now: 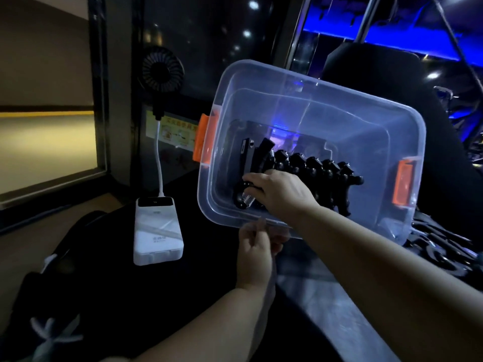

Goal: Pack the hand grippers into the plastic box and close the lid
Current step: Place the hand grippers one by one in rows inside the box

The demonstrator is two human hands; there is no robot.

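Observation:
A clear plastic box (261, 82) with orange latches (205, 138) is tilted toward me, its open top facing the camera. Several black hand grippers (326, 168) lie in a row along its bottom. My right hand (281, 193) reaches inside the box and grips one black hand gripper (244, 195) with a metal spring at the left end of the row. My left hand (257, 246) holds the box's near rim from below, fingers curled round the edge. No lid is visible.
A white power bank (156, 231) lies on the dark surface left of the box, cabled to a small black fan (162, 71) behind it. More black hand grippers (444, 246) lie piled at the right, beyond the box. A dark chair back stands behind.

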